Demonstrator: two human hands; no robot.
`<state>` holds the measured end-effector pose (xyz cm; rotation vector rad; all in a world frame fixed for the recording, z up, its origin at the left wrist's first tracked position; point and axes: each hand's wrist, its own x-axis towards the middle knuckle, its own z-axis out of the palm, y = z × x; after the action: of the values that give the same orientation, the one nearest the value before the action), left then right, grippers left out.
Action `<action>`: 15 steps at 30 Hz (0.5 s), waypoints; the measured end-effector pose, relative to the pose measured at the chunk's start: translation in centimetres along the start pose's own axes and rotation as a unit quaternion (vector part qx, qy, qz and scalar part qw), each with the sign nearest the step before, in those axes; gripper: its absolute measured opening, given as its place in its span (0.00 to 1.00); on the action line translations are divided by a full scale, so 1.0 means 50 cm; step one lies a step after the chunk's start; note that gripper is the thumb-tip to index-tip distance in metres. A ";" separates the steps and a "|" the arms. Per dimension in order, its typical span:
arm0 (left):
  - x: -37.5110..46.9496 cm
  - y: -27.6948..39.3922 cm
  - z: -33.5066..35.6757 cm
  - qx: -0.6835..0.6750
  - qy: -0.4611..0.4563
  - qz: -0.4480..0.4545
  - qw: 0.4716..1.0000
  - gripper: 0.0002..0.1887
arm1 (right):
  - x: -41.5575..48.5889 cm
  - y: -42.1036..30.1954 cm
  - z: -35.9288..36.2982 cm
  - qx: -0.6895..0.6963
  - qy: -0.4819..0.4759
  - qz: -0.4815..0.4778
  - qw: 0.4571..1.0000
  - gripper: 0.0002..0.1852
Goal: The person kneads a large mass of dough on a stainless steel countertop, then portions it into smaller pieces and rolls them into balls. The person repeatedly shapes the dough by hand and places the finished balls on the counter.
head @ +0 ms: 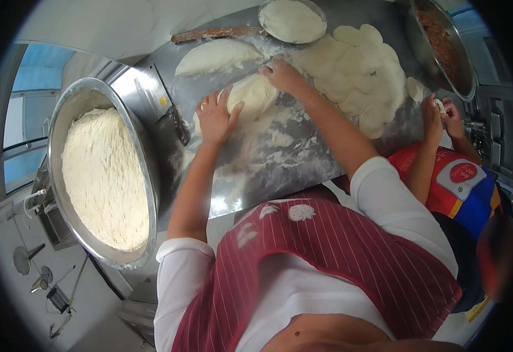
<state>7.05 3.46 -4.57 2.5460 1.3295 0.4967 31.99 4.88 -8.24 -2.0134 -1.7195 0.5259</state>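
Observation:
A lump of white dough (252, 97) lies on the floured metal table (256, 163). My left hand (216, 113) rests on its left side, fingers spread, with a ring on one finger. At the dough's upper right edge, my right hand (283, 75) has its fingers bent; whether they grip the dough is hard to tell. Behind it lies a long piece of dough (217, 56), with a wooden rolling pin (219, 33) beyond. Many overlapping flat dough rounds (357, 79) cover the table to the right. A dough scraper or broad blade with a dark handle (178, 126) lies at left.
A large metal basin of dough (154, 193) stands at left. A bowl of flour (325, 22) is at the back. At right, a co-worker's hands (435, 119) hold a small piece of dough beside a metal bowl of reddish filling (473, 83). Loose flour (278, 138) lies before me.

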 end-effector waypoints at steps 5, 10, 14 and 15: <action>-0.007 -0.020 -0.017 -0.024 -0.032 -0.020 0.999 0.28 | -0.114 -0.137 -0.098 0.077 0.015 0.070 0.994 0.19; 0.026 0.016 0.020 -0.013 0.038 -0.116 0.992 0.23 | -0.072 -0.144 -0.056 0.024 0.129 -0.023 0.991 0.17; 0.040 0.059 0.053 0.038 0.057 -0.131 0.989 0.23 | -0.064 -0.140 0.058 -0.034 0.191 -0.110 0.975 0.18; 0.050 0.043 0.057 0.052 0.064 -0.135 0.987 0.22 | -0.058 -0.149 0.067 -0.038 0.190 -0.105 0.975 0.18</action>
<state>11.12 4.20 -5.95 2.3932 1.7565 0.5554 23.58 3.29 -6.85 -1.8076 -1.7001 0.0000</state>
